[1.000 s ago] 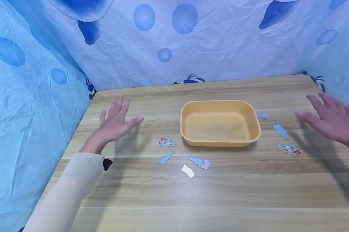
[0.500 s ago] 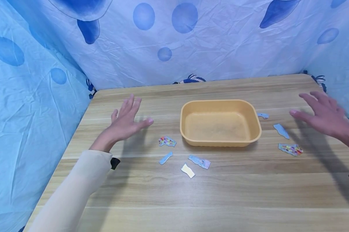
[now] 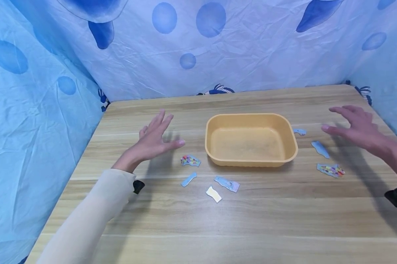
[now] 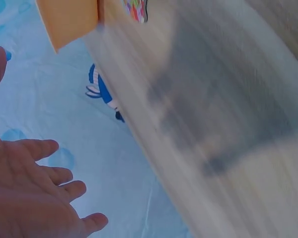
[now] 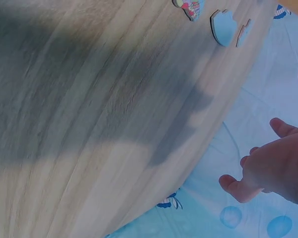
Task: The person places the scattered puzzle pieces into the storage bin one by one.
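1. Our left hand (image 3: 151, 143) and right hand (image 3: 360, 130) hover wide, empty; pick-up seems not yet begun.
2. We see puzzle pieces (image 3: 320, 149) centre and right of frame; next probably calls for fingertip pinching.

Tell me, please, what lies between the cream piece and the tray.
The head view shows a blue and lilac piece between the cream piece and the tray.

There are seven pieces (image 3: 226, 184), one tray (image 3: 250, 143), two hands (image 3: 152, 142).
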Motion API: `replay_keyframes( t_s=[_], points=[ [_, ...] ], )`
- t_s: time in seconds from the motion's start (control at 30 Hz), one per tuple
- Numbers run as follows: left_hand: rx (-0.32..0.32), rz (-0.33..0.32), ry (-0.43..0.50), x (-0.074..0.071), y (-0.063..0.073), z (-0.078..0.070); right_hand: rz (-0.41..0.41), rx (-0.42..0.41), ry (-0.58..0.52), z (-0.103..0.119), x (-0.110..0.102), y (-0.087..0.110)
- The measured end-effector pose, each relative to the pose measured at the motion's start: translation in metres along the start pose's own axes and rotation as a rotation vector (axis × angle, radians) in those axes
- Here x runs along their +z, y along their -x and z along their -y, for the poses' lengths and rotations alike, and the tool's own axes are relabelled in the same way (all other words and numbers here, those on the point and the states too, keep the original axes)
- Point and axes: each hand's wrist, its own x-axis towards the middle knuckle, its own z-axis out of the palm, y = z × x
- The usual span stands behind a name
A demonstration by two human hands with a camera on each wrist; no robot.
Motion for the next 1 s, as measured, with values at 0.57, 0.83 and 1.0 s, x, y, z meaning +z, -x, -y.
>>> replay_keyframes(
  t_s=[0.57,0.83,1.0],
  points=[
    [0.111,0.021,0.050,0.029,-0.007,-0.024,0.055,0.036,-0.101,0.016,0.013,-0.014],
    [0.119,0.030,0.068,0.043,-0.008,-0.032,0.085,0.041,-0.146,0.015,0.023,-0.020],
    [0.154,0.023,0.084,0.049,-0.009,-0.033,0.096,0.050,-0.155,0.016,0.026,-0.027]
  ],
)
